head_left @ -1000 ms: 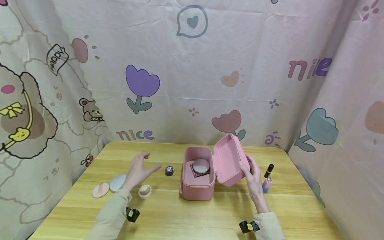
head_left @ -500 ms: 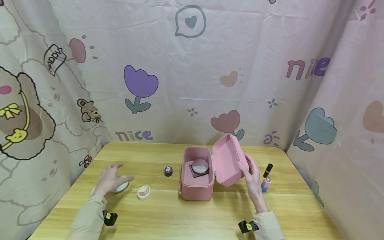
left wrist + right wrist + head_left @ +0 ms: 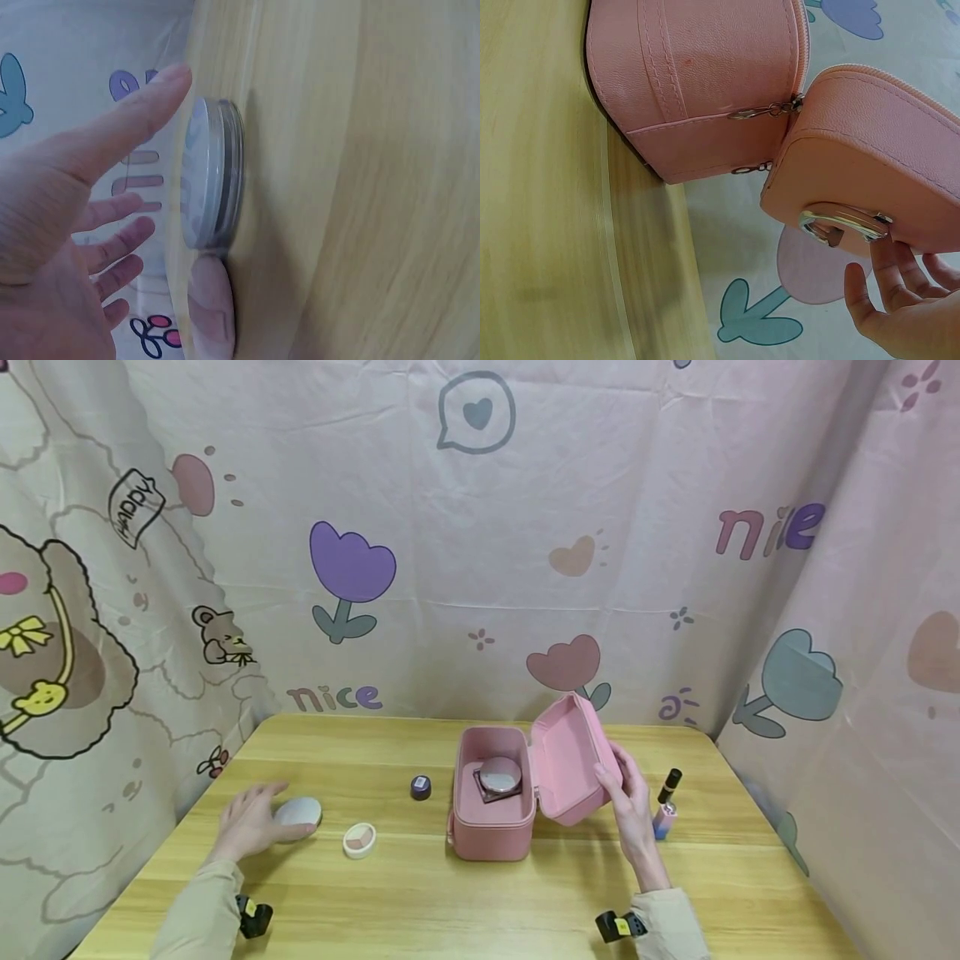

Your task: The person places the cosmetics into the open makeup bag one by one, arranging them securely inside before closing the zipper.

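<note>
Head view — left hand [image 3: 246, 823] spreads beside pale round compact [image 3: 302, 811], right hand [image 3: 632, 800] grips pink lid [image 3: 572, 762].

Case [image 3: 491, 843] on table [image 3: 450, 910] (compact [image 3: 501, 772] inside); jar [image 3: 421, 788] and container [image 3: 302, 810] to its left; bottle [image 3: 664, 822] to its right.

A long, creased beige cloth left sleeve [image 3: 197, 914] and a matching beige right sleeve [image 3: 670, 922] are worn. The left hand [image 3: 249, 825] and right hand [image 3: 632, 789] are shown bare. At each wrist a small, boxy black camera [image 3: 607, 928], marked with a yellow patch [image 3: 622, 927], is worn.
</note>
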`<act>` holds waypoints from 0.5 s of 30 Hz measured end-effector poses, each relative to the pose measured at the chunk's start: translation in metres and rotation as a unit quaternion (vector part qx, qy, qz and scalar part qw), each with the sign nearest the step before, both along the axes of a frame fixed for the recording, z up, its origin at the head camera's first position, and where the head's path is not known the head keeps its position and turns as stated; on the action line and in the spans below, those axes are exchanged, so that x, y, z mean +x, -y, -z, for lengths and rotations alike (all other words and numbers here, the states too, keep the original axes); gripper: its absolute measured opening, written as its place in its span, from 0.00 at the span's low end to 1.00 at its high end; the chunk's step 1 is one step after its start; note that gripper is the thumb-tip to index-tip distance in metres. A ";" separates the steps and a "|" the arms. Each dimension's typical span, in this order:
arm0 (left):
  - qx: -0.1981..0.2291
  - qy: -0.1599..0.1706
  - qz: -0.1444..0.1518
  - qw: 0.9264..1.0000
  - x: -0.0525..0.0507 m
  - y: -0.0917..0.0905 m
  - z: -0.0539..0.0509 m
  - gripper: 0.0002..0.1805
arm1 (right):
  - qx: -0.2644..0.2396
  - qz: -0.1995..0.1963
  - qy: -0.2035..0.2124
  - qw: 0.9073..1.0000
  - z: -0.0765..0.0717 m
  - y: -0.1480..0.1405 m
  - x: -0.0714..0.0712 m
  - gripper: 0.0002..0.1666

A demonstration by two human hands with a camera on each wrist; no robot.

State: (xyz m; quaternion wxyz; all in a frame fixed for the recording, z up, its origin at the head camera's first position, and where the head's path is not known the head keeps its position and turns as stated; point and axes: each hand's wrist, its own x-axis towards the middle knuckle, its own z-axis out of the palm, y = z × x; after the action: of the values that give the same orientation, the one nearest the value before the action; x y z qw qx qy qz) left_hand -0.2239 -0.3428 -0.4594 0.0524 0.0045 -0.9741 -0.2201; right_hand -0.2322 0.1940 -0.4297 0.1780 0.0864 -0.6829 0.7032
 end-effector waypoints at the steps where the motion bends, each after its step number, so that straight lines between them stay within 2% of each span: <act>1: 0.000 0.001 0.001 1.000 0.000 0.001 0.001 0.58 | 0.000 0.000 0.000 1.000 0.000 0.000 0.000 0.30; 15: -0.006 0.009 -0.007 1.000 -0.001 0.007 0.015 0.55 | 0.007 0.007 0.014 1.000 -0.001 0.000 0.000 0.30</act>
State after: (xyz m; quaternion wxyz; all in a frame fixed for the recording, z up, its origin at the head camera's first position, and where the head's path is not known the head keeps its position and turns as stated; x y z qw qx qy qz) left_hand -0.2246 -0.3500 -0.4740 0.0450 0.0126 -0.9758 -0.2134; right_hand -0.2322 0.1942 -0.4286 0.1731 0.0730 -0.6909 0.6981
